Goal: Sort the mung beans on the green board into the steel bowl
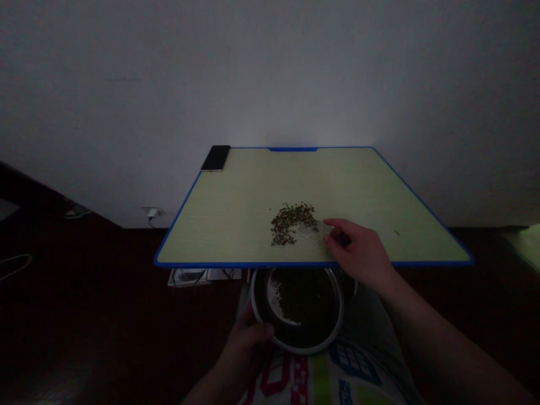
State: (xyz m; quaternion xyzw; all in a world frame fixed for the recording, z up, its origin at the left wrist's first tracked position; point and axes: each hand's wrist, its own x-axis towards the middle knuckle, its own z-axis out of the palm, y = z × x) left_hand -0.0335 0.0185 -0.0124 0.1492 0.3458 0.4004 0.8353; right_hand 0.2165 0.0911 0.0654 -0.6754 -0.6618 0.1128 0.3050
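Note:
My right hand (356, 244) pinches a thin, clear, flat card-like piece (314, 232) over the pale table. Its far edge touches a spread of small brown-green grains or beans (291, 220), which lie loose near the table's front edge. Below that edge, my left hand (253, 337) grips the rim of a round metal bowl (301, 347), thumb over the rim and the other fingers mostly hidden underneath. Inside the bowl lies a dark mass of similar grains (304, 295), bunched toward the right, with bare shiny metal at the left.
The pale table (236, 208) has a blue rim and stands against a grey wall (295, 73). A dark phone (216, 158) rests at its far left corner. A tiny dark scrap (397, 232) lies at the right. A white plug (153, 213) sits in the wall socket.

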